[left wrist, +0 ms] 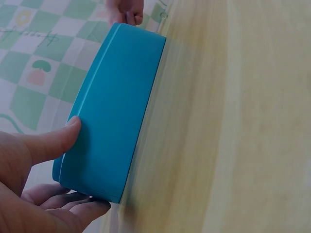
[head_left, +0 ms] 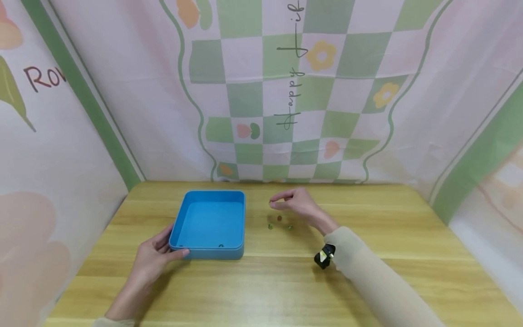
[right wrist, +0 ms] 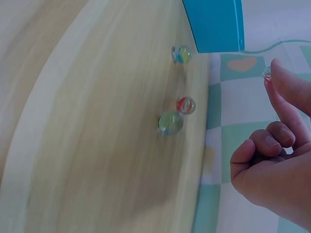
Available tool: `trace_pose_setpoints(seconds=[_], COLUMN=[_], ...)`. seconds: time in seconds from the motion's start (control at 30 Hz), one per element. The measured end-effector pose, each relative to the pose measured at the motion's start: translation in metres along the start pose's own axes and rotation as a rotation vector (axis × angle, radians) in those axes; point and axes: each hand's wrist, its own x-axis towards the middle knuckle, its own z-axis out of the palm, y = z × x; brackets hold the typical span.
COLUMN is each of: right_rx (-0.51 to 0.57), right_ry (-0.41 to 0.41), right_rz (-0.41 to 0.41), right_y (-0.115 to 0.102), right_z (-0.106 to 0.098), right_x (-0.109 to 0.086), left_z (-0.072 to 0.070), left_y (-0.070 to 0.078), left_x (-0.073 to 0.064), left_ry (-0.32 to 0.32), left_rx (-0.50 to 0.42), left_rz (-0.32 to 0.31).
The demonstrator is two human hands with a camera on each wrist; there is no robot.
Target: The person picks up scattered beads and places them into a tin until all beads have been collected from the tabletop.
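Note:
A shallow blue open-topped box sits left of centre on the table. My left hand holds its near left corner, thumb on the front wall and fingers along the side, as the left wrist view also shows. Right of the box, above the table, my right hand pinches a small clear glass marble between thumb and index fingertip; the other fingers curl in. Below it on the wood lie a red-swirled marble, a greenish marble and a blue-yellow one.
Inside the box, small dark round things show at the near wall, mostly hidden by it. The wooden table ends at a patterned cloth behind. A small black device is at the right wrist.

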Motion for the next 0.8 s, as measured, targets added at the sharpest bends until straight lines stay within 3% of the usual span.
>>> trace_pose_setpoints(seconds=[0.8], right_rx=[0.002], right_ry=[-0.054], right_rz=[-0.044], right_y=[-0.030], right_z=[0.042], right_x=[0.015], left_z=[0.000], left_y=[-0.002], left_x=[0.000], left_ry=[0.004], left_rx=[-0.015], left_rz=[0.009])
